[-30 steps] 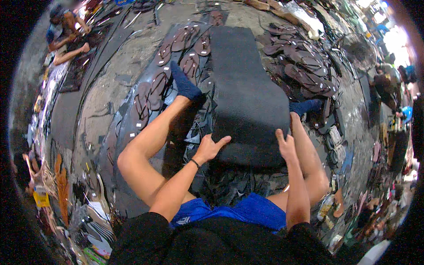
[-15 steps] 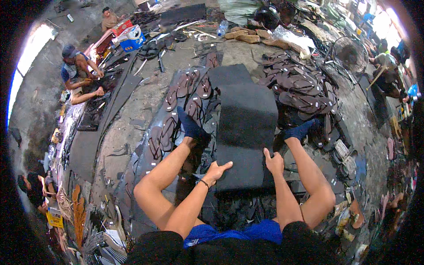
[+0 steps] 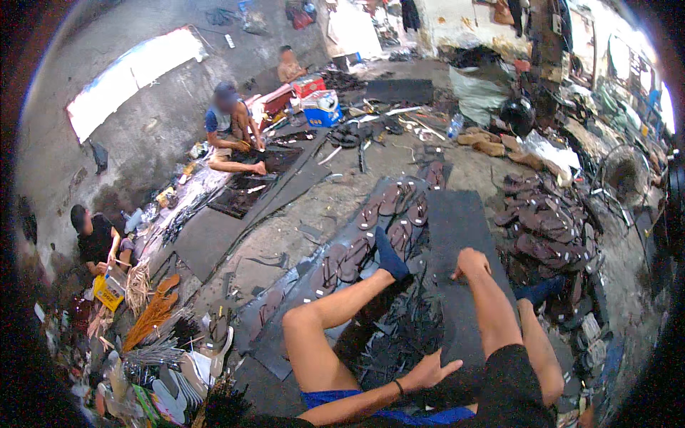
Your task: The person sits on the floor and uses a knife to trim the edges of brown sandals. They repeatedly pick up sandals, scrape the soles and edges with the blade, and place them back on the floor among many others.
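A long black rubber-like sheet lies lengthwise between my legs. At its near left edge is my left hand, the thumb over the top and the other fingers partly hidden at the edge. Farther up, my right hand is over the middle of the sheet, its fingers curled down; what they hold, if anything, is hidden. Dark flip-flops lie in rows on a mat left of the sheet. A heap of similar flip-flops is to the right. Black scraps lie between my left leg and the sheet.
My socked left foot stands by the rows. A fan is at the far right. Seated people work along the left, near a blue box. An orange broom and loose soles lie at the near left.
The view has swung left and up. My right hand has left the sheet's right edge and come over its middle. My left hand stays at the left edge, nearer to me.
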A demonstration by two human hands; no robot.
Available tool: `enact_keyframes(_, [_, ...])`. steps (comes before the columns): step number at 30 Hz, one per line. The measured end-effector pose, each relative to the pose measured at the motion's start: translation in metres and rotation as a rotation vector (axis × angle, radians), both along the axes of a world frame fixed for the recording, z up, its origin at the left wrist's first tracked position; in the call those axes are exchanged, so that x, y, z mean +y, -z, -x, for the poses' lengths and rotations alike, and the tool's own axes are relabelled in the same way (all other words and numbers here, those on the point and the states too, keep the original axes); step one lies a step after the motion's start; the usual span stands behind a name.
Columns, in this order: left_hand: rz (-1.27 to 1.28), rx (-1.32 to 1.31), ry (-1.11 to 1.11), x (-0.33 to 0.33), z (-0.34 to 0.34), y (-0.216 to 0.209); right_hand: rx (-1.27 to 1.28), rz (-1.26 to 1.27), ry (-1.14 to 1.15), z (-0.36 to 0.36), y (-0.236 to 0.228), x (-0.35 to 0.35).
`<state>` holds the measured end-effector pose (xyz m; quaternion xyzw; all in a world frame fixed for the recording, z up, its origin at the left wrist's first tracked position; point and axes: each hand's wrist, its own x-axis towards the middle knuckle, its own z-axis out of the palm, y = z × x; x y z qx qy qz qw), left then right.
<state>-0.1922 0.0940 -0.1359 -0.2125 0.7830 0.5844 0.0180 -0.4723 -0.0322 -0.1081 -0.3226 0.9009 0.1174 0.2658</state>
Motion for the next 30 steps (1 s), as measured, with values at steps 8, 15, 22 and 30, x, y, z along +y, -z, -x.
enact_keyframes(8, [0.124,-0.039,0.114,0.013,-0.015,0.026,-0.01,0.204,-0.041,-0.07,0.024,-0.015])
enact_keyframes(15, [0.367,-0.273,0.36,-0.018,-0.032,-0.005,0.406,0.786,-0.042,0.008,-0.016,0.009])
enact_keyframes(22, [1.094,0.385,0.203,-0.163,0.045,-0.124,0.427,1.028,0.669,0.158,-0.116,0.173])
enact_keyframes(30, [1.69,0.508,0.151,-0.114,0.122,-0.102,0.062,1.471,1.368,0.104,0.01,0.301])
